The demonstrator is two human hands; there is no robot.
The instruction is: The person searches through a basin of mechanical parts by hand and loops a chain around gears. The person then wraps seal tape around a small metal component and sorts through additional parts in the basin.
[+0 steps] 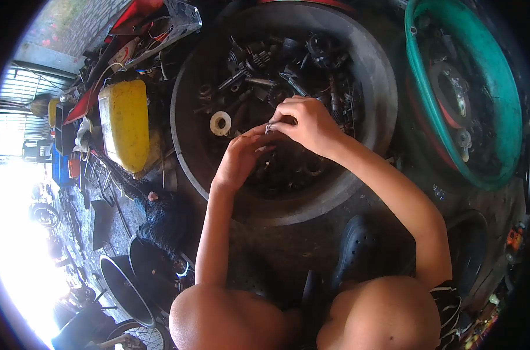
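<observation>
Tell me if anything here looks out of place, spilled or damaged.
Nothing stands out. The big round basin holds a jumble of dark metal parts, all inside its rim. Both hands, left hand and right hand, meet over it, pinching a small metal piece.

Greasy engine parts [265, 64] crowd the round basin [377, 87]; its bare rim leaves room alongside.
</observation>
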